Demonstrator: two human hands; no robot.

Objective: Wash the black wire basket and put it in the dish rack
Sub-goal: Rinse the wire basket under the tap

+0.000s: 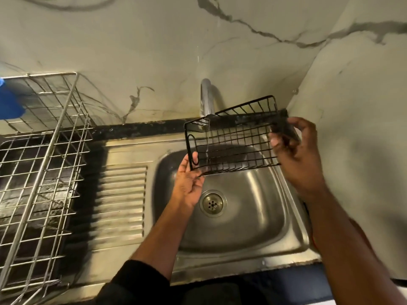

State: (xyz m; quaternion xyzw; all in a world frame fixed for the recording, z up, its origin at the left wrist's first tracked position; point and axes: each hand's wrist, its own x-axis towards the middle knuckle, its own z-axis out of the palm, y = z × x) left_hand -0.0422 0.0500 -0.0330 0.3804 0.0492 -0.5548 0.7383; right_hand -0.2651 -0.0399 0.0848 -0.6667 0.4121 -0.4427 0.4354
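Observation:
I hold the black wire basket point(233, 139) over the steel sink point(259, 216), tilted with its grid bottom facing me. A thin stream of water from the chrome tap point(207, 100) runs through its left part. My left hand point(187, 183) grips the basket's lower left corner from below. At the basket's right end, my right hand point(295, 155) pinches a dark scrub pad point(284, 126) against the wire. The metal dish rack point(41, 159) stands on the counter at the left, apart from the basket.
A ribbed steel drainboard point(123, 203) lies between the rack and the sink bowl. A blue object point(10, 104) sits at the rack's far left edge. Marble walls close in behind and on the right. The drain point(212, 203) is open.

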